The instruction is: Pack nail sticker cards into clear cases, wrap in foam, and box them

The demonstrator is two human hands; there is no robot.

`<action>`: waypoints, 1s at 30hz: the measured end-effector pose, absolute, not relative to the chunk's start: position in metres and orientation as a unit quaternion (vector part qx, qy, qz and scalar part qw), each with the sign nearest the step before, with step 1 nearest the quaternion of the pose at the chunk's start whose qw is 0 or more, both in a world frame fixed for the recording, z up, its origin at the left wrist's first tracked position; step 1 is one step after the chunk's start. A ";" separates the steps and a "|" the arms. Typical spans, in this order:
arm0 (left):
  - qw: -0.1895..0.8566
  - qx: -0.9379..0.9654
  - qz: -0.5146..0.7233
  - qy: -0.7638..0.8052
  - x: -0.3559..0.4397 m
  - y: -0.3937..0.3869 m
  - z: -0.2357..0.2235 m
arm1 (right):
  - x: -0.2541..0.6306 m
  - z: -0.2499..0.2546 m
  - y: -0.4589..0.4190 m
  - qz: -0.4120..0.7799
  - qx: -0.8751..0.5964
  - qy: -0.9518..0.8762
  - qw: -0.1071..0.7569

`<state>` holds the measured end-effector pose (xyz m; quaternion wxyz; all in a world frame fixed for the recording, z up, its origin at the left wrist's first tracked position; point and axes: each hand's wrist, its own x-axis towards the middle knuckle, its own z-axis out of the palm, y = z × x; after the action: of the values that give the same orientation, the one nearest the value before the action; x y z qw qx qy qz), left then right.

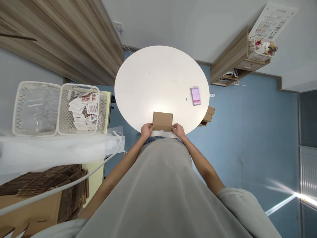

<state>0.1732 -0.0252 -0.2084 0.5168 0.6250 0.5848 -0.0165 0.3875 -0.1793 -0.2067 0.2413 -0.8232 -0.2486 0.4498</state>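
Note:
A small brown cardboard box (162, 120) lies at the near edge of the round white table (158, 79). My left hand (147, 130) grips its left near corner, fingers curled round the edge. My right hand (178, 129) grips its right near corner the same way. The box looks closed and flat, with a small notch in its near edge.
A pink packet (195, 95) lies at the table's right side. Small cardboard boxes (208, 115) sit on the blue floor beyond the right rim. Two white baskets (56, 109) stand at left, one with printed cards. Flat cardboard (37, 195) is stacked at lower left. A wooden shelf (235, 59) stands at the far right.

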 end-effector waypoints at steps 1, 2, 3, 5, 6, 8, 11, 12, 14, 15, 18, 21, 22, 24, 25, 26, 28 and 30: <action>0.511 0.635 -0.018 0.579 0.173 -0.026 -0.208 | 0.387 -0.207 -0.179 0.454 -0.822 -0.246 0.241; 0.505 0.645 -0.019 0.573 0.173 -0.026 -0.208 | 0.387 -0.207 -0.180 0.461 -0.819 -0.241 0.240; 0.497 0.658 -0.022 0.566 0.174 -0.027 -0.207 | 0.386 -0.207 -0.179 0.469 -0.816 -0.234 0.242; 0.473 0.685 -0.031 0.554 0.174 -0.028 -0.205 | 0.385 -0.206 -0.179 0.485 -0.810 -0.215 0.250; 0.458 0.698 -0.037 0.550 0.174 -0.028 -0.203 | 0.384 -0.207 -0.178 0.491 -0.808 -0.203 0.255; 0.433 0.718 -0.052 0.542 0.175 -0.028 -0.200 | 0.383 -0.207 -0.176 0.496 -0.808 -0.184 0.260; 0.419 0.734 -0.074 0.529 0.177 -0.028 -0.197 | 0.381 -0.207 -0.174 0.491 -0.818 -0.176 0.243; 0.419 0.735 -0.080 0.527 0.178 -0.028 -0.196 | 0.381 -0.206 -0.174 0.485 -0.822 -0.186 0.235; 0.421 0.735 -0.085 0.525 0.179 -0.027 -0.195 | 0.381 -0.205 -0.174 0.461 -0.831 -0.224 0.217; 0.423 0.735 -0.084 0.524 0.180 -0.026 -0.196 | 0.381 -0.203 -0.174 0.446 -0.834 -0.250 0.207; 0.428 0.735 -0.073 0.521 0.181 -0.025 -0.198 | 0.383 -0.199 -0.174 0.401 -0.841 -0.325 0.163; 0.429 0.735 -0.056 0.522 0.182 -0.022 -0.202 | 0.385 -0.196 -0.172 0.387 -0.841 -0.352 0.137; 0.430 0.733 -0.051 0.524 0.182 -0.021 -0.203 | 0.386 -0.195 -0.172 0.387 -0.842 -0.349 0.138; 0.434 0.729 -0.043 0.527 0.183 -0.020 -0.206 | 0.388 -0.196 -0.170 0.390 -0.843 -0.340 0.151; 0.438 0.726 -0.041 0.530 0.183 -0.020 -0.206 | 0.389 -0.196 -0.170 0.391 -0.842 -0.335 0.160; 0.443 0.720 -0.037 0.533 0.184 -0.020 -0.206 | 0.390 -0.197 -0.170 0.392 -0.842 -0.329 0.172; 0.461 0.705 -0.026 0.538 0.184 -0.021 -0.203 | 0.391 -0.197 -0.171 0.394 -0.836 -0.320 0.208; 0.484 0.690 -0.007 0.537 0.182 -0.024 -0.195 | 0.393 -0.194 -0.174 0.394 -0.824 -0.314 0.259</action>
<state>0.1819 -0.0241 -0.1949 0.4843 0.6904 0.5374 -0.0065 0.3933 -0.1744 -0.1938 0.2589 -0.8243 -0.3137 0.3939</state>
